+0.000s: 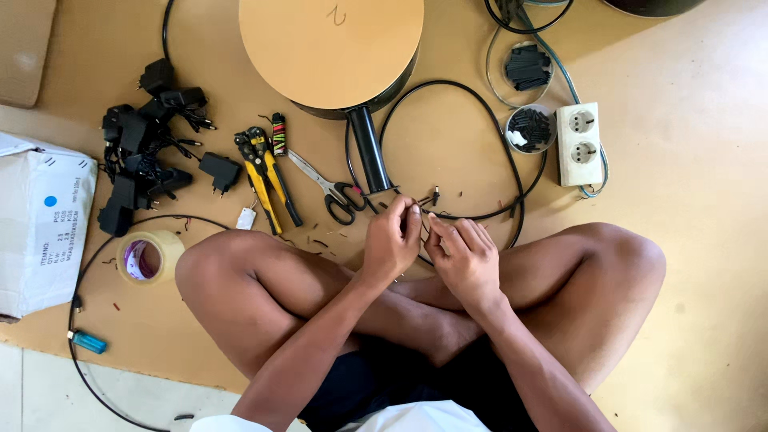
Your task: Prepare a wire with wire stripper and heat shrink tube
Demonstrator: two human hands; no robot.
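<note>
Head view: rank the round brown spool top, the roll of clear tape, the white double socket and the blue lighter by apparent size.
1. Round brown spool top
2. White double socket and roll of clear tape: look alike in size, not ranked
3. Blue lighter

A thin black cable (448,214) is pinched between the fingers (413,216). Just left of the fingers, black-handled scissors (332,190) and a yellow-and-black wire stripper (266,178) are seen. Black adapters (144,144) are heaped far left. A white double socket (578,142) is seen to the upper right. The floor (704,160) is covered in tan.
</note>
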